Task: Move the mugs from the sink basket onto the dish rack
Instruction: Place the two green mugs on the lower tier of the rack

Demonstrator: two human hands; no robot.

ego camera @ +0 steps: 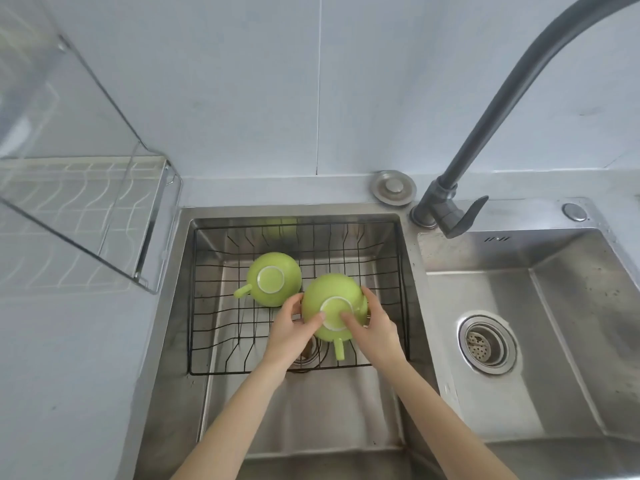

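Two green mugs lie upside down in the black wire sink basket [207,341], which sits in the left sink basin. The near mug [329,296] has its handle pointing toward me. My left hand [291,330] grips its left side and my right hand [372,327] grips its right side, fingers over the white foot ring. The far mug [273,277] sits behind and to the left, handle pointing left, untouched. The white wire dish rack [79,209] stands on the counter at the left, under a tilted clear cover [69,140].
A dark grey faucet [502,109] arches over from the right behind the sinks. The right basin [571,341] has a round drain strainer [486,342]. A round metal cap [393,187] sits on the counter behind the basket. A tiled wall is at the back.
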